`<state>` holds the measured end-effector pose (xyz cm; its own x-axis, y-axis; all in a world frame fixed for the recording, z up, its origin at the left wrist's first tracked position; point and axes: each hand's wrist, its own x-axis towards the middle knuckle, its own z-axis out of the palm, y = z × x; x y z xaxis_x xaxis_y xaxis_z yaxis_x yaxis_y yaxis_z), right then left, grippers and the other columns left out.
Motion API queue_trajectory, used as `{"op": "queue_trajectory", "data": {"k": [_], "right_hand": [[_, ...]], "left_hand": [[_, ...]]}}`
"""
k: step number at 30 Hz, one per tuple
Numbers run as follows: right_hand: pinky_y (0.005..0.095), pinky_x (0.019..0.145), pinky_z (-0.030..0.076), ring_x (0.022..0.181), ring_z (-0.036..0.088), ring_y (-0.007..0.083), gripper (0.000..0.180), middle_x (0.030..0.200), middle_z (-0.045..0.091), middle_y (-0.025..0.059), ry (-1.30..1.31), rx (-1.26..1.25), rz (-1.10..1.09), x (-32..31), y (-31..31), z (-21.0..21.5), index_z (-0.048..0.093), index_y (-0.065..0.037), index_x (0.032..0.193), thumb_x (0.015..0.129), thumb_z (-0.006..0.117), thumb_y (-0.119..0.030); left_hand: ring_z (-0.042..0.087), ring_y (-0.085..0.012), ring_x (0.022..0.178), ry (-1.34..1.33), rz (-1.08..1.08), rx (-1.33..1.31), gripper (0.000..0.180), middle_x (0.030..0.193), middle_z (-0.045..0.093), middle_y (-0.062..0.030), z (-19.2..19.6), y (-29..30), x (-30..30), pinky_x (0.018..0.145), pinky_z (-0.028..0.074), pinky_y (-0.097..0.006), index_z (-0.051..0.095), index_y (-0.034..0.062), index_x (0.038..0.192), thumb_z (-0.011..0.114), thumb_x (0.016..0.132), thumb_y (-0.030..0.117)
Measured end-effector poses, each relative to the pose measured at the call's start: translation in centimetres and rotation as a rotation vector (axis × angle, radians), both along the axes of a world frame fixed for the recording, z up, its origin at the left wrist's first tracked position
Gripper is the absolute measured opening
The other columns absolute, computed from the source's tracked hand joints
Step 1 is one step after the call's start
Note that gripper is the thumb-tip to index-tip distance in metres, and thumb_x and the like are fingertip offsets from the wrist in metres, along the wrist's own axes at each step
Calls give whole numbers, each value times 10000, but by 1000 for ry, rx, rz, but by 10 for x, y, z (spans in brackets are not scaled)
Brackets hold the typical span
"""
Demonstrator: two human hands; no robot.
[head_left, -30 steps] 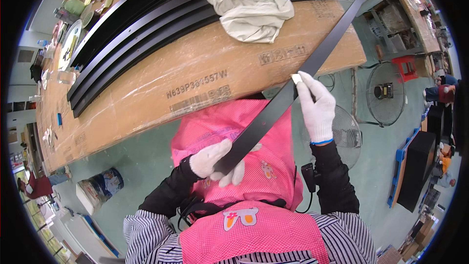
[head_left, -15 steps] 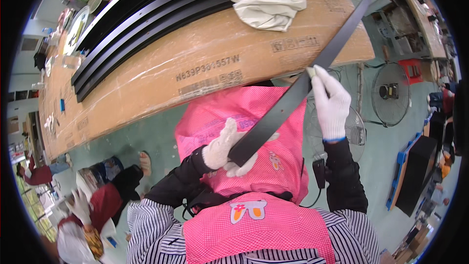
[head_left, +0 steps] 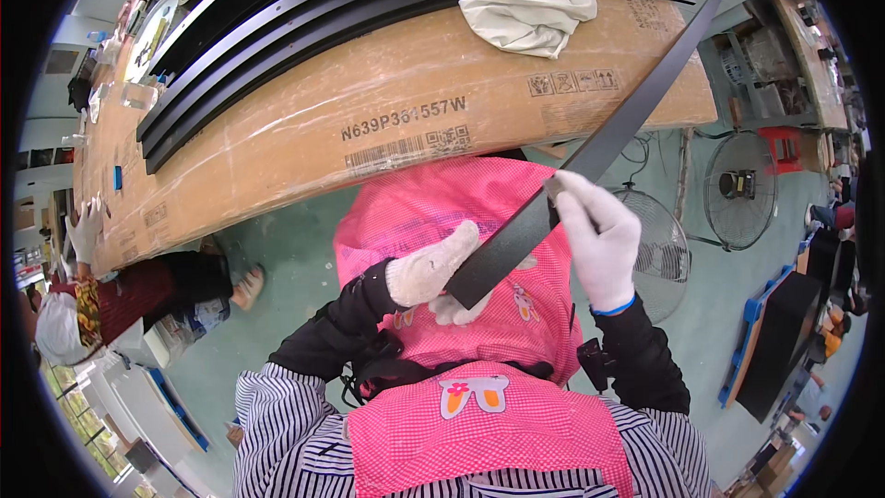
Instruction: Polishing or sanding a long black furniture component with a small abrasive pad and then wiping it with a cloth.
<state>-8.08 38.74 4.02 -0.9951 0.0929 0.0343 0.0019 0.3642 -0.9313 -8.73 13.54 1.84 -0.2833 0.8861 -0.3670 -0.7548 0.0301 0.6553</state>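
Observation:
A long flat black strip (head_left: 612, 140) slants from in front of my apron up past the right end of the table. My white-gloved left hand (head_left: 431, 269) holds its near end, with fingers underneath and the thumb along the left edge. On the strip's right side, my white-gloved right hand (head_left: 597, 232) is closed, its thumb and fingertips pinched at the surface. A small greyish piece shows at those fingertips; its kind cannot be made out. Beyond the hands, several similar black strips (head_left: 304, 35) lie on the carton-covered table (head_left: 304, 161).
A crumpled off-white cloth (head_left: 530, 2) rests on the carton beside the strips. Floor fans (head_left: 737, 186) stand to the right, near a red stool (head_left: 784, 149). Another person (head_left: 138, 300) in dark red is at the table's left end. A black block (head_left: 784, 341) sits far right.
My right hand has slid down the strip, closer to its near end and my left hand. The other person on the left has moved up to the table's end. My view has shifted slightly.

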Motion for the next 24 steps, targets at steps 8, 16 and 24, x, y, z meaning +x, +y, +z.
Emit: {"op": "queue_trajectory", "data": {"k": [8,16,24], "right_hand": [[365,478,447,544,571,197,179,658,507,25,482,762,366,0,3,3,743,-176,1097,920,735,-197],[359,882,574,984,759,306,280,1082,784,128,237,500,-386,-100,114,-12,776,-64,1190,1037,656,-265],[396,541,504,661,648,222,154,728,549,28,424,735,350,-20,6,-17,690,-149,1098,964,621,-184]], "left_hand": [[439,-76,459,4,65,-167,952,642,549,-1,9,4,9,437,345,-217,492,40,1551,143,1055,774],[426,-82,467,-21,51,-69,922,651,539,0,0,-21,6,439,339,-234,470,30,1565,150,1074,743],[354,-91,442,-108,36,-138,993,608,489,10,9,-71,35,432,257,-269,475,-32,1543,203,1048,785]]}}
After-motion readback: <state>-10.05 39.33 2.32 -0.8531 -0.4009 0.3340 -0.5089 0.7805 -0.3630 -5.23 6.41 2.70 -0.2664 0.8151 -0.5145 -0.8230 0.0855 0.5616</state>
